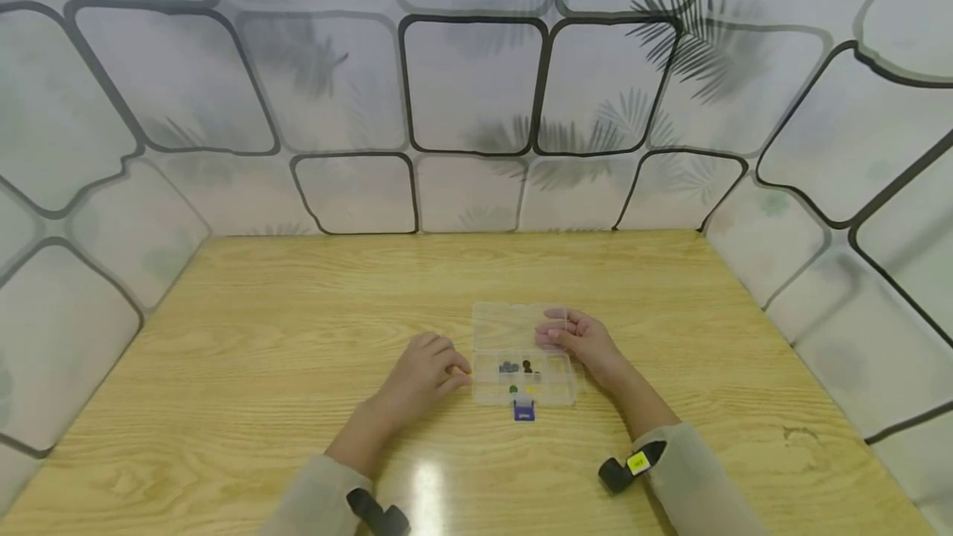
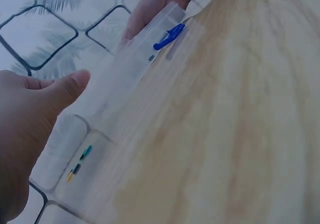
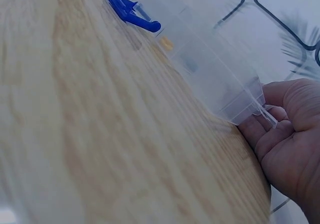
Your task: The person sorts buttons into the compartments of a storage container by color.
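A clear plastic compartment box (image 1: 482, 394) lies on the table with its lid (image 1: 499, 325) laid back. Small grey pieces (image 1: 510, 367), dark pieces (image 1: 527, 366), a green piece (image 1: 513, 389) and a yellow piece (image 1: 530, 390) sit in its compartments. At the front is a blue latch (image 1: 524, 412), seen also in both wrist views. My right hand (image 1: 584, 346) pinches the lid's right edge, some fingers showing through the plastic. Just off the box's left side, my left hand (image 1: 424, 375) has loosely bent fingers, with no held thing visible in the left wrist view.
The wooden table (image 1: 298, 313) carries the box near its middle. A pale patterned curtain (image 1: 476, 89) stands at the back and along both sides. Each sleeved wrist wears a black camera (image 1: 616, 476).
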{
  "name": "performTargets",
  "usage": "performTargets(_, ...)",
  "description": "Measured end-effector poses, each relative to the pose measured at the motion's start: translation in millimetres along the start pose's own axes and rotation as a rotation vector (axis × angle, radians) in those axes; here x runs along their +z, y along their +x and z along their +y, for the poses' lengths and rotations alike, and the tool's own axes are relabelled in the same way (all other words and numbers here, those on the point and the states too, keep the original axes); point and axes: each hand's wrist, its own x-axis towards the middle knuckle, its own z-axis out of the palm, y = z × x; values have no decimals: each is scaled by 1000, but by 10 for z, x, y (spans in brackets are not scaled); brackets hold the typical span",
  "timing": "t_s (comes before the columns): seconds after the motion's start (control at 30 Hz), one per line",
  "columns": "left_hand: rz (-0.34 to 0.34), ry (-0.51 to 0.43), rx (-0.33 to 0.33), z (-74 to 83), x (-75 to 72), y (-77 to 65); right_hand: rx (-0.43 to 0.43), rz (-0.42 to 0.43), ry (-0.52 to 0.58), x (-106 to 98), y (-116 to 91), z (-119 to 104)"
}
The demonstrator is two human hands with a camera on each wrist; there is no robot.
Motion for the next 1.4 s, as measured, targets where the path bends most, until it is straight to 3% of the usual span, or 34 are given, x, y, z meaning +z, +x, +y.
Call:
performTargets(0.1, 18, -7, 21, 54, 51, 83, 8, 4, 6, -3, 5, 5)
performTargets(0.2, -15, -1, 32, 135, 118, 170, 2, -5, 1, -1, 2, 12)
performTargets(0.53, -55, -47, -8, 363, 318, 398, -3, -1, -5, -3, -23, 23)
performTargets(0.83, -220, -71, -127, 484, 405, 526, -16, -9, 4, -4, -13, 35)
performTargets(0.93, -247, -78, -139, 498, 404, 536, -19, -18, 10, -4, 4, 30)
performTargets(1.2, -154, -139, -130, 493, 385, 542, -18, -20, -14, -15, 11, 11)
performTargets(1.4, -94, -167, -139, 419, 363, 471, -12, -13, -21, -5, 11, -3)
